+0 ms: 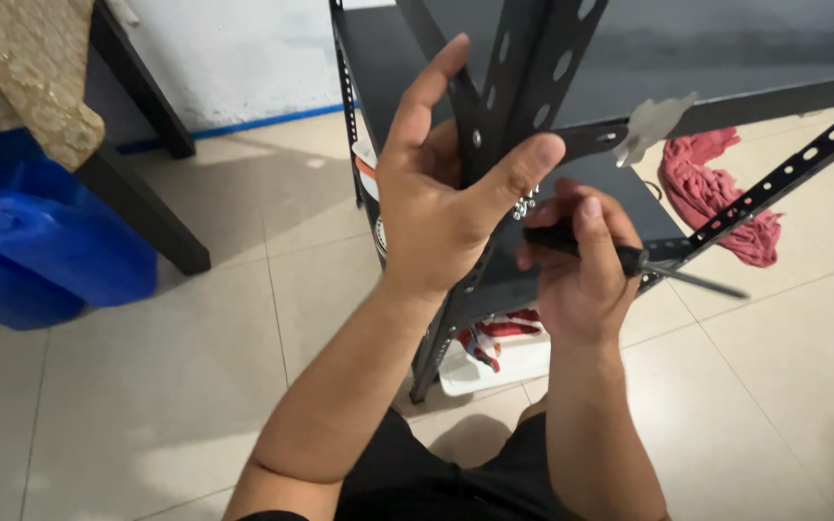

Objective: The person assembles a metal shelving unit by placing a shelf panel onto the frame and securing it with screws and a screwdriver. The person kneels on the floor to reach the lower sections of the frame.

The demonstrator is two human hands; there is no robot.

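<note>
On a pale tiled floor [147, 386], the left hand [441, 193] wraps its grip around a black slotted metal upright [523, 68] of a shelf frame; the right hand [581, 260] pinches a screwdriver [629, 259]. Blue bags [60, 241] and red cloth [716, 193] lie nearby.

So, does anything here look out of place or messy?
Yes: a red cloth lies crumpled on the tiled floor beyond the black slotted metal rack, which leans tilted while the left hand grips it and the right hand holds a screwdriver.
</note>
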